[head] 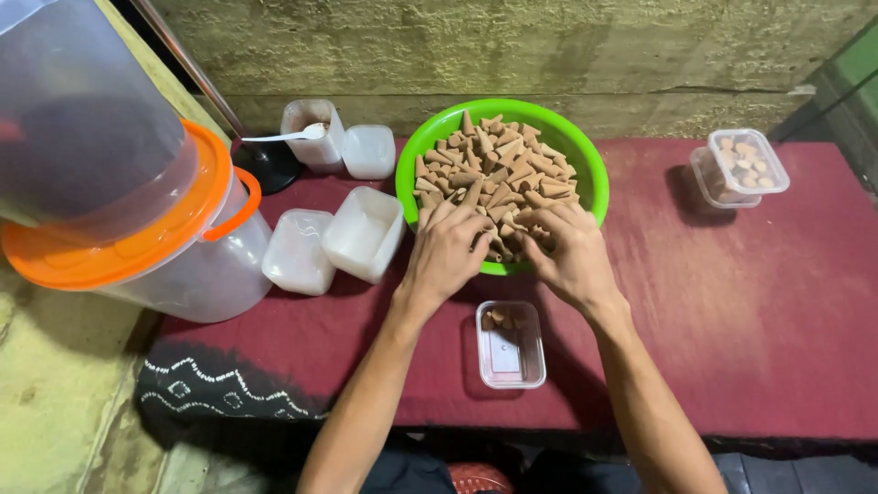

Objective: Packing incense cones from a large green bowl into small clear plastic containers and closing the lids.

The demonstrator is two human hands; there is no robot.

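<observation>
A bright green bowl (585, 160) sits at the back of the maroon cloth, heaped with tan cone-shaped pieces (498, 169). My left hand (448, 252) reaches into the bowl's near side, fingers curled among the cones. Beside it my right hand (567, 252) also digs into the cones, fingers bent down; whether either hand grips any cones is hidden. A small clear rectangular box (509, 352) lies on the cloth just below my hands, with a few cones in its far end.
Two empty white square tubs (366, 233) (297, 252) stand left of the bowl, two more with a white spoon (311, 128) behind. A clear jug with an orange lid (137, 238) fills the left. A filled clear box (739, 166) sits far right.
</observation>
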